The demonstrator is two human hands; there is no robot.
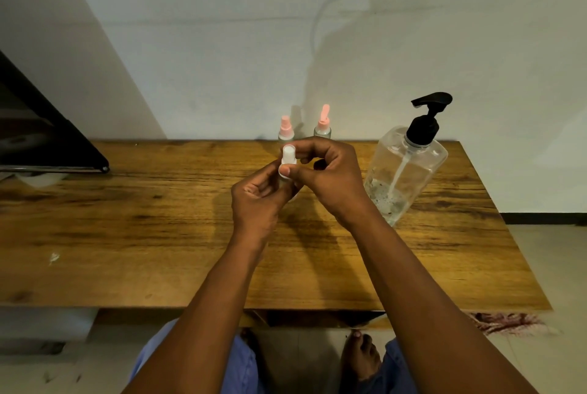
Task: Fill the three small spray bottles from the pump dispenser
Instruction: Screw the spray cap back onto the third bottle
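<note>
Above the middle of the wooden table (127, 228) I hold a small spray bottle with a white top (288, 157). My left hand (259, 200) wraps its body, which is mostly hidden. My right hand (327, 174) pinches the white top from the right with thumb and fingers. Two more small spray bottles stand at the table's back edge by the wall, one with a pink top (285, 128) and one with a taller pink top (323, 127). The clear pump dispenser (403, 171) with a black pump head stands right of my hands, with a little liquid at its bottom.
A black, slanted object (47, 139) overhangs the table's far left end. A white wall runs behind the table. The table's right edge ends near the dispenser, with floor beyond. My knees and a bare foot show below the front edge.
</note>
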